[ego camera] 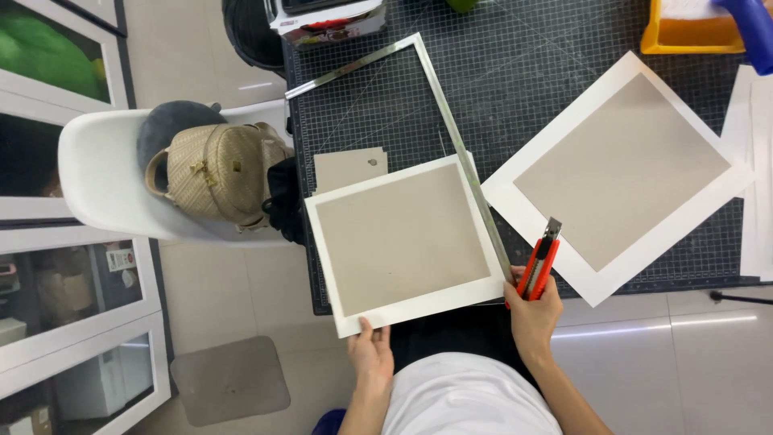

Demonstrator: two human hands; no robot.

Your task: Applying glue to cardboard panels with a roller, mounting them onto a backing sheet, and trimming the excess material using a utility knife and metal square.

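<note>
Now my right hand (533,310) clamped on red utility knife (539,266); left hand (370,350) pinching near white-bordered grey board (403,242) at table (515,72) edge. Two such boards; second (620,169) right. One L-shaped metal ruler (451,129). One yellow bin (684,36) top right.

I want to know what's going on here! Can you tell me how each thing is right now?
Red utility knife: held in right hand, blade out, off the card.
Near white-bordered grey card: flat, overhanging the mat edge, left hand gripping its bottom edge.
Far white-bordered grey card: flat on the black cutting mat, untouched.
Metal L-shaped ruler: lying along the near card's right edge.
Beige woven backpack: closed, on the white chair.
</note>
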